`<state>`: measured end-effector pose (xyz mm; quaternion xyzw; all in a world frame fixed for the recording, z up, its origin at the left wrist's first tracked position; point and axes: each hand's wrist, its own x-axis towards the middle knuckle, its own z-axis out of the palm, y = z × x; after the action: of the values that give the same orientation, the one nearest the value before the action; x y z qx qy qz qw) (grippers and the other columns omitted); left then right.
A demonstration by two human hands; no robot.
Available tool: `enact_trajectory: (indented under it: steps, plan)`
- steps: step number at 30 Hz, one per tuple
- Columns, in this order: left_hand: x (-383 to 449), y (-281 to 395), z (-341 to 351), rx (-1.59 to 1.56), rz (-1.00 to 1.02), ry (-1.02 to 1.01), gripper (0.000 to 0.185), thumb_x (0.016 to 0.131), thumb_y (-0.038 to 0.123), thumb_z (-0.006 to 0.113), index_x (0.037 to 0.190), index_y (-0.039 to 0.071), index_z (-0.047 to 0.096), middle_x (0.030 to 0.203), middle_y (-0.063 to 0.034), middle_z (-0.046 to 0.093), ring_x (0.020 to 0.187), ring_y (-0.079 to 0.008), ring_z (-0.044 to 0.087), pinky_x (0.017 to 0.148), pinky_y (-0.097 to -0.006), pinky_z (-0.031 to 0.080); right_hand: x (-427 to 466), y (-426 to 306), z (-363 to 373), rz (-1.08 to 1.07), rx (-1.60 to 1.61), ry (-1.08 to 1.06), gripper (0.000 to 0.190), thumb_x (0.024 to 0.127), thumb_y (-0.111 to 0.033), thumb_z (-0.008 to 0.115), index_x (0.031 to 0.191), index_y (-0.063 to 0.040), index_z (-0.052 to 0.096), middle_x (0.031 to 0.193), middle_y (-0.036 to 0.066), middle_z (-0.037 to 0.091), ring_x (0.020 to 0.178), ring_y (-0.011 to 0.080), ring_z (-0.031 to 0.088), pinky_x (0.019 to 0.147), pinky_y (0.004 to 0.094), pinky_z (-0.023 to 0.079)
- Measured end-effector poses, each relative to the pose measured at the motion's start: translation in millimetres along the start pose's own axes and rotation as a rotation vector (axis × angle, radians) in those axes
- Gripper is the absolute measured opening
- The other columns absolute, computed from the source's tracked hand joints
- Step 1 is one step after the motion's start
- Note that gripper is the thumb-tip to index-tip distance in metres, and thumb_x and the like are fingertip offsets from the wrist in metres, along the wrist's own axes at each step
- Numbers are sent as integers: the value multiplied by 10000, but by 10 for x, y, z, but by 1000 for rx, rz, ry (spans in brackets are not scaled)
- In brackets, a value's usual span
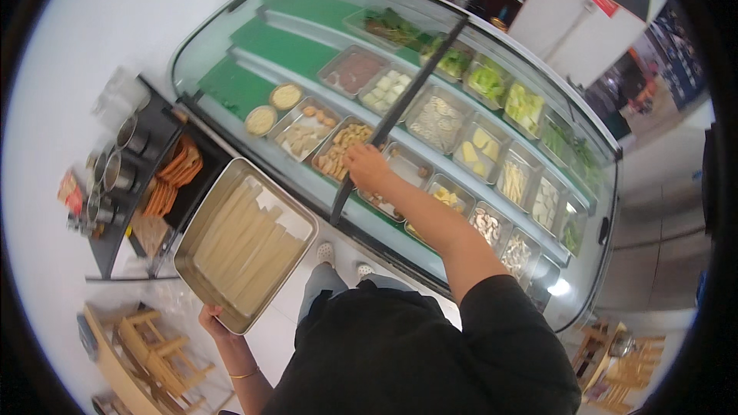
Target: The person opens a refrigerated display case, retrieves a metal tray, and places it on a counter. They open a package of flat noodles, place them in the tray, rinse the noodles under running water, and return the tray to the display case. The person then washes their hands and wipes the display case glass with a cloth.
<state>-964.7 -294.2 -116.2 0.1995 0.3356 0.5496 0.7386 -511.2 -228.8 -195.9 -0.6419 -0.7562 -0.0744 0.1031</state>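
Note:
My left hand (pixel 213 321) grips the near corner of a rectangular metal tray (pixel 185 253), its thumb over the rim. Pale flat strips (pixel 242 242), perhaps tofu skin or noodles, lie side by side in it. Reaching over the glass-topped display case (pixel 230 78), my right hand (pixel 366 166) has its fingers curled at the dark edge bar (pixel 418 78) of the glass; whether they grip it I cannot tell. Below the glass are metal trays of brown pieces (pixel 334 158), white blocks (pixel 385 90), sliced mushrooms (pixel 486 225) and leafy greens (pixel 486 82), and two round bowls (pixel 286 95).
Left of the case stands a black shelf (pixel 147 121) with metal pots (pixel 119 170) and orange baskets (pixel 181 164). Wooden chairs (pixel 155 346) and a table are at lower left, more wooden furniture (pixel 625 369) at lower right. A white cabinet (pixel 553 23) stands behind the case.

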Motion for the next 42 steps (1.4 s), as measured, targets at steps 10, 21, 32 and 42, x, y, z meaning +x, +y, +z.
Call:
enact_trajectory:
  steps: [10,21,32,42]
  plan:
    - [1050,60,433,75,-139,-24,567,512,82,462,1051,-87,514,1022,-188,574,932,-330,568,864,-409,469,-36,103,-141,-108,79,19,250,618,-179,640,814,-60,539,897,72,505,896,228,504,766,340,421]
    - [1656,-5,260,168,-87,-101,521,580,113,497,1075,-49,515,1031,-175,566,914,-313,565,805,-394,484,-979,231,-370,-40,273,-123,183,624,-158,615,751,-56,533,781,86,495,789,269,514,682,377,421]
    - [1777,-382,985,200,-174,-172,686,578,137,495,1239,-19,398,1175,-180,491,1039,-337,520,842,-451,487,-3129,358,-1119,112,116,-244,243,653,-234,619,821,-74,546,894,56,510,839,205,502,736,328,406]
    - [1779,-593,1611,206,-244,-360,647,595,156,522,1210,-17,416,1126,-169,517,1009,-323,540,823,-448,500,-4652,355,-1528,357,-38,-444,137,618,-217,584,658,-94,542,782,35,512,816,197,522,724,330,432]
